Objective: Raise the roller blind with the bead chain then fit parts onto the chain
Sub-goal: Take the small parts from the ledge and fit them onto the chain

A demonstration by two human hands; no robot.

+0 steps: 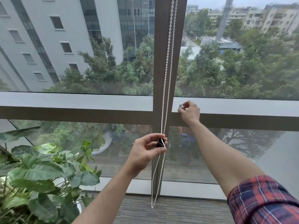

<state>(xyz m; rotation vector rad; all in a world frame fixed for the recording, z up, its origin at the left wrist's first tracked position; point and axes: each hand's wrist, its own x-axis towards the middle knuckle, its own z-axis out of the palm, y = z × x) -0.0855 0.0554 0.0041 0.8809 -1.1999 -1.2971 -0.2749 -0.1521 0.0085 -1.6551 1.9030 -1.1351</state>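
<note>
Left hand (146,151) gripping small black cylindrical part (160,143) on white bead chain (169,46), frame centre; right hand (190,111) pinching small silvery part (181,106) on grey window ledge (242,106).

I see open room at lower right of the frame, while the leafy plant (40,172) crowds lower left and the window mullion (163,78) backs the bead chain (168,62) at centre.

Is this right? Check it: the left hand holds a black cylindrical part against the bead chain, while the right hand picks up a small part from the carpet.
Not quite. The head view shows the right hand pinching the small shiny part on the horizontal window ledge, not on the carpet. The rest stands: the left hand holds the black cylindrical part against the bead chain.
</note>
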